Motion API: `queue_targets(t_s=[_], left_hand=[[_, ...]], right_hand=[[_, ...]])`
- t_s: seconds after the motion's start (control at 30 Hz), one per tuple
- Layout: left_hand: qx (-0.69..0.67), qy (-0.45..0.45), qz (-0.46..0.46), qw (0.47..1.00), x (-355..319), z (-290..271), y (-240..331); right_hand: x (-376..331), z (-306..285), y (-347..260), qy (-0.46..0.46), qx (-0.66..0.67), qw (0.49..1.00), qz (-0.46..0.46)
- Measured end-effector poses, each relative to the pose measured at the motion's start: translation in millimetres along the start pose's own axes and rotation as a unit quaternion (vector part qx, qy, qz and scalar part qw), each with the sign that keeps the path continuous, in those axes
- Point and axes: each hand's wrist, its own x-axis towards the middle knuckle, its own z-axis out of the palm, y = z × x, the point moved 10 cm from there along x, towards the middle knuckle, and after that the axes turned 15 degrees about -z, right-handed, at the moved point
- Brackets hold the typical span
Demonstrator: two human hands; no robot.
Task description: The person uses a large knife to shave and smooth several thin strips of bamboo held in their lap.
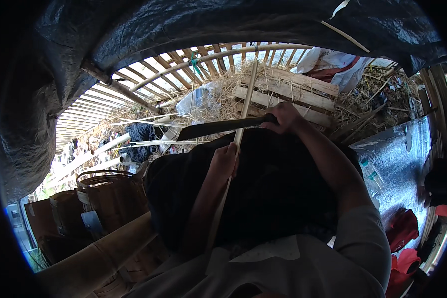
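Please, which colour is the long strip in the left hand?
The strip is pale yellowish tan, clearest in the head view.

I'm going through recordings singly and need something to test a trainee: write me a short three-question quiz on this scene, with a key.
1. Multiple choice: which grips the handle of the long-bladed knife?
A) the left hand
B) the right hand
C) both hands together
2. True or false: the left hand is empty.
3. Fill in: the thick bamboo pole lies toward the lower ____ of the picture.

Key:
1. B.
2. False; it is closed around a pale narrow strip.
3. left.
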Motion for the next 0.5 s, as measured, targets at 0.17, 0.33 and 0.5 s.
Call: queue_targets(t_s=[0.17, 0.33, 0.5], left_hand=[[0.009, -0.002, 0.015, 1.000, -2, 2, 5], [-0.028, -0.006, -0.015, 0.999, 3, -7, 3], [0.006, 0.023, 0.014, 1.000, 12, -7, 13]], right_hand=[[-18, 4, 72, 0.005, 0.071, 0.960, 0.269], [10, 24, -15, -0.025, 0.033, 0.999, -0.010], [10, 37, 9, -0.047, 0.015, 0.998, 0.026]])
